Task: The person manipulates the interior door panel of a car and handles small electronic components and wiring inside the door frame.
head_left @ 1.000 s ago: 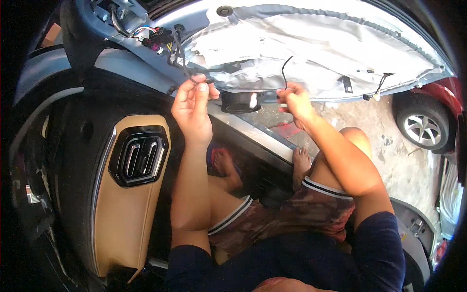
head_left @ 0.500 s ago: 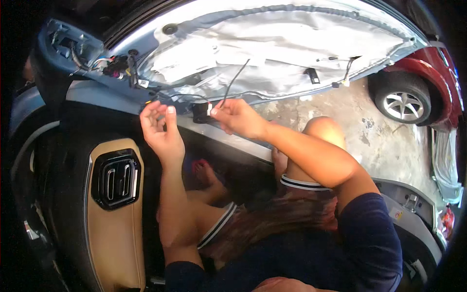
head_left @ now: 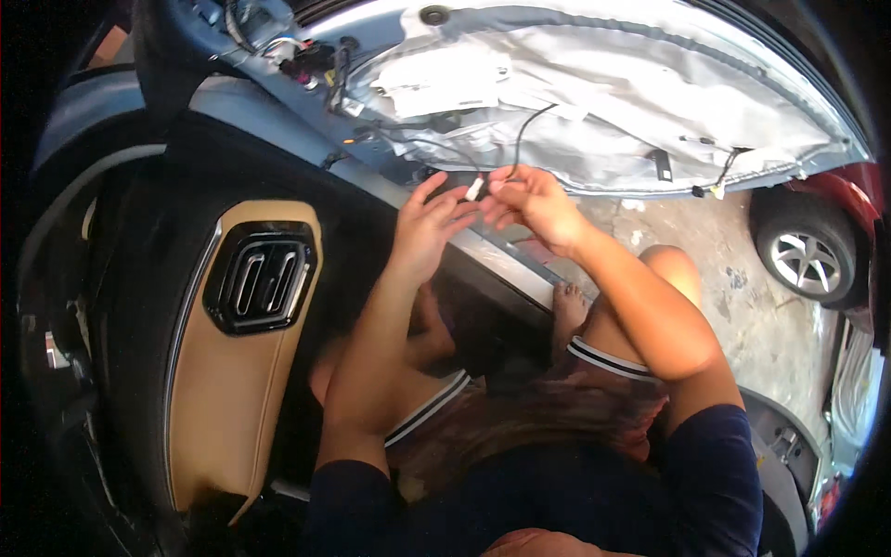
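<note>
A small white wire connector [head_left: 474,189] sits between my two hands, in front of the opened-up car door. My right hand [head_left: 543,209] has its thumb and forefinger closed at a thin black cable [head_left: 518,148], right beside the connector. The cable rises from my fingers and curves toward the door. My left hand [head_left: 425,232] is on the connector's other side, fingers stretched and apart, tips close to it; whether they touch it is unclear. A thin dark wire [head_left: 436,145] runs from the connector leftward along the door's lower edge.
White sheeting [head_left: 594,84] covers the door's inner side, with a wiring harness [head_left: 311,70] at its left. A metal door sill [head_left: 501,265] lies below my hands. At left is a tan and black panel with an air vent [head_left: 269,278]. A red car's wheel [head_left: 806,260] stands at right.
My left hand has come right and up to the connector, its fingers now beside it. My right hand still grips the cable. The whole view has shifted, so the door appears further right.
</note>
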### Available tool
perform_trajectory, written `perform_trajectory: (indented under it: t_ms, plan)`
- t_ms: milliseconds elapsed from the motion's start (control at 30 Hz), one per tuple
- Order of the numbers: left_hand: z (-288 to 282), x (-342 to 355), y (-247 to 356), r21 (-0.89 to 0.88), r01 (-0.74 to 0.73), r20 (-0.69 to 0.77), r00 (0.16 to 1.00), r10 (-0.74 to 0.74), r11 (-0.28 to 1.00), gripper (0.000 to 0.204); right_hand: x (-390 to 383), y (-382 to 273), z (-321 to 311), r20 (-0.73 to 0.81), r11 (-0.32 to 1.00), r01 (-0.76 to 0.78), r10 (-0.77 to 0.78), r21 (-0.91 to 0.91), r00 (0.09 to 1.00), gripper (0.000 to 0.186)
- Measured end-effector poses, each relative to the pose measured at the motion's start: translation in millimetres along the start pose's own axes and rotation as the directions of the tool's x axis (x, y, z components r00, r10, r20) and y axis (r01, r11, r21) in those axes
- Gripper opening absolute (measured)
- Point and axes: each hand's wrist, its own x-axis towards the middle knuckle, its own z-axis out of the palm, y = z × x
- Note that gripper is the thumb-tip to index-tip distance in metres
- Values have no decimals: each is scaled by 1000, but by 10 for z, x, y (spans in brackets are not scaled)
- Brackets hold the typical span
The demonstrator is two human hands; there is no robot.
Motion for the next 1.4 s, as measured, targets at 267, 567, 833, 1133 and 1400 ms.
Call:
perform_trajectory:
  t_ms: [267, 567, 833, 1133, 1400]
  plan:
    - [20, -5, 0, -28, 137, 38, 990, -136, 990, 49, 38, 56, -131, -7, 995, -94, 94, 36, 996, 21]
    - [-216, 274, -351, 310, -88, -604, 751, 267, 947, 59, 50, 73, -104, -39, 987, -118, 114, -113, 993, 23]
    - [-155, 328, -150, 21, -170, -660, 738, 141, 985, 74, 39, 82, 84, -42, 928, -283, 282, -241, 959, 29]
    - [-141, 175, -93, 28, -398, -491, 793, 359, 917, 42, 59, 115, 265, -5, 902, -3, 1, -432, 1000, 20]
    - [203, -196, 166, 101, -648, -177, 735, 655, 755, 25, -34, -55, 603, 79, 593, 424, -518, -685, 852, 27]
